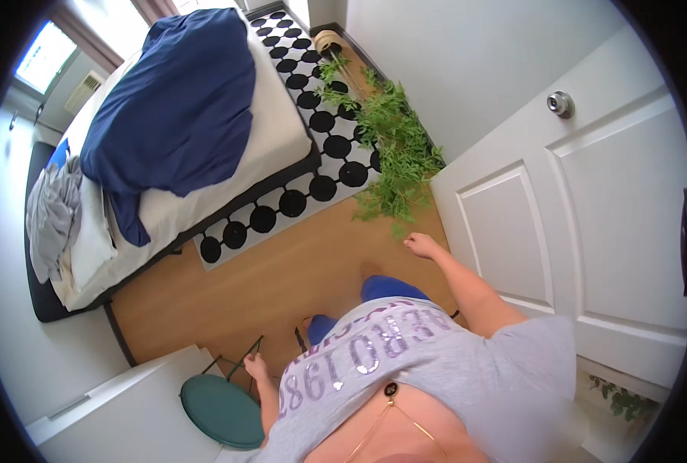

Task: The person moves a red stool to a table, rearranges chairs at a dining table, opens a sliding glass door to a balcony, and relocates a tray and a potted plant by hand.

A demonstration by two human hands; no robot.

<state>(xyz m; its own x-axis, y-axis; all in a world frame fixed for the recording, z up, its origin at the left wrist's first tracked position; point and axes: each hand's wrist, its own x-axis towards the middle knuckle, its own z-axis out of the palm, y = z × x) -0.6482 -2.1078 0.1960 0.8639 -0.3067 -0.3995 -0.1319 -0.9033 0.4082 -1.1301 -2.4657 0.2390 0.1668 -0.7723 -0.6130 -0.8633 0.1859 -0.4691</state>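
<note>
My left hand [255, 366] hangs low at my left side with its fingers curled. It overlaps a thin dark leg of a round green side table [221, 411]; I cannot see any grip on that leg. Held out forward on the other side is my right hand [419, 245], its fingers folded in and no object visible in them. Just beyond it are the lower leaves of a tall leafy green plant [393, 131], apart from the fingers. A white panelled door [505, 231] stands to the right of my right forearm.
At the far left stands a bed [274, 127] with a navy blanket [181, 100] and a crumpled grey cloth [54, 212]. A black-and-white dotted rug [247, 235] borders it on the wooden floor [281, 255]. White furniture [127, 409] is at lower left.
</note>
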